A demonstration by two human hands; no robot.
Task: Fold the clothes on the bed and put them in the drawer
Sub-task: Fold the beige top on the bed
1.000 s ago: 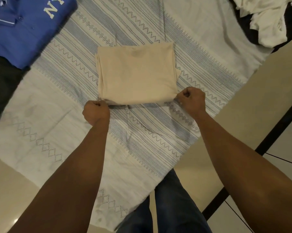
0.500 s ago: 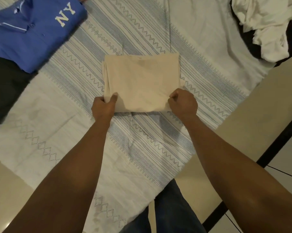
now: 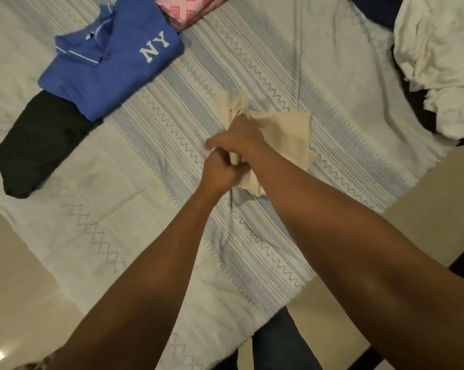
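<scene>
Nearest, the left hand [image 3: 220,174] has its fingers curled tight around the near edge of the folded cream garment [image 3: 287,132]. Just beyond and touching it, the right hand [image 3: 239,137] clutches the bunched far edge. The garment sits mid-bed on the patterned sheet [image 3: 150,236]. Farther left lie a black garment [image 3: 38,145] and a folded blue NY polo shirt [image 3: 105,68]; far right is a white clothes heap [image 3: 439,49].

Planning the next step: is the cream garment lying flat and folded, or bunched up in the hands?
Bunched up: the cream garment crumples unevenly between the left hand and right hand, both gripping it; its edges are not squared.
</scene>
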